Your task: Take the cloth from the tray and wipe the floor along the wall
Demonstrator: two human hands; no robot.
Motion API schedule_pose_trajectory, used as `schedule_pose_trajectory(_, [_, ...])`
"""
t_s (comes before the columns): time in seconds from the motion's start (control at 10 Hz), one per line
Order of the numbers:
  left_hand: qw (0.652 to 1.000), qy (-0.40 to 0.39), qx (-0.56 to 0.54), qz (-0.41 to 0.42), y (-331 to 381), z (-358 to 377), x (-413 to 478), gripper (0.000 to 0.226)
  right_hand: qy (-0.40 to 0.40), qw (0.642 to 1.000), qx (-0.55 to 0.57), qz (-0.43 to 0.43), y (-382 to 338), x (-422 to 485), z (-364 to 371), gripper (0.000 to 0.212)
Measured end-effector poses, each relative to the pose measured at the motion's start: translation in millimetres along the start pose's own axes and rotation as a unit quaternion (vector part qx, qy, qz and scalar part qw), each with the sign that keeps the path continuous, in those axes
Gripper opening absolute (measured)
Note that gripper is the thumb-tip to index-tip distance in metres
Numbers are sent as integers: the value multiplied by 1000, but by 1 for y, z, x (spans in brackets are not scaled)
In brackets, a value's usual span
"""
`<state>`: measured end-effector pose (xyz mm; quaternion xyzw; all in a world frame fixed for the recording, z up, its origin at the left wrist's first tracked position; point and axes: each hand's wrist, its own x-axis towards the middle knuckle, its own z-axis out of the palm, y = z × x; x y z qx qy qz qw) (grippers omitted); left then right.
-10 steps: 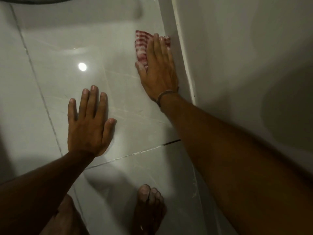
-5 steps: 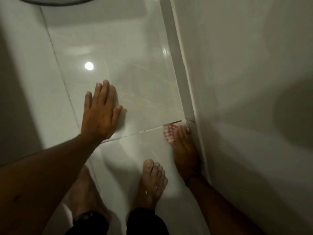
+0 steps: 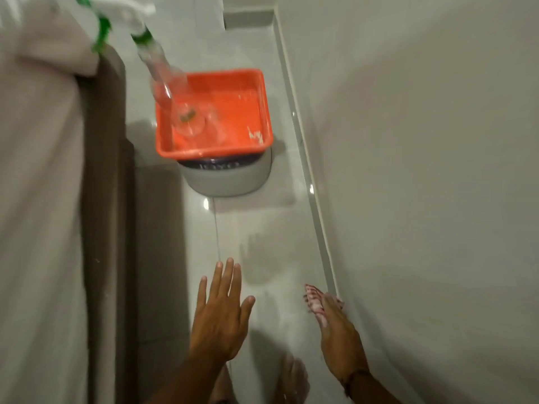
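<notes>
A red-and-white checked cloth lies on the glossy white floor tiles right against the skirting of the wall. My right hand presses flat on the cloth, whose far end shows past my fingertips. Flat on the floor to the left rests my left hand, fingers spread, holding nothing. Farther ahead an orange tray sits on top of a grey bucket.
A clear spray bottle with a green-and-white trigger leans in the tray. A bed edge with pale sheet and brown base runs along the left. My bare feet are at the bottom. A narrow floor strip lies between bed and wall.
My right hand dragged the cloth back along the skirting toward me. The view has tilted up, bringing the tray, bucket and bed into sight. My left hand stays flat on the floor.
</notes>
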<state>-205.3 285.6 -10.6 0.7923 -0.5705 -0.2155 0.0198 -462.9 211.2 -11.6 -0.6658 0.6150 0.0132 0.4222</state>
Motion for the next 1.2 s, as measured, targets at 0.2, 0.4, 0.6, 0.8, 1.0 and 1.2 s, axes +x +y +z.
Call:
schedule_pose_trajectory(0.2, [996,78,-33,-29,6,-117,93,73,44,989,3,-144,-186,107,-84,46])
schedule_pose_trajectory(0.4, [993,103,-55,-6,-24,-149,220,72,72,978,-42,-193,-318,241,-92,54])
schedule_pose_trajectory(0.6, [997,55,-60,15,-60,-123,308,71,60,972,-126,-189,-366,369,-49,56])
schedule_pose_trajectory(0.8, [996,77,-36,28,-65,-99,322,66,44,957,-241,-157,-355,425,-24,63])
schedule_pose_trajectory(1.0, [997,71,-27,23,-64,-97,323,68,10,945,-287,-156,-341,428,-8,91])
schedule_pose_trajectory(1.2, [996,77,-33,20,-62,-103,323,68,10,943,-291,-158,-344,426,-14,91])
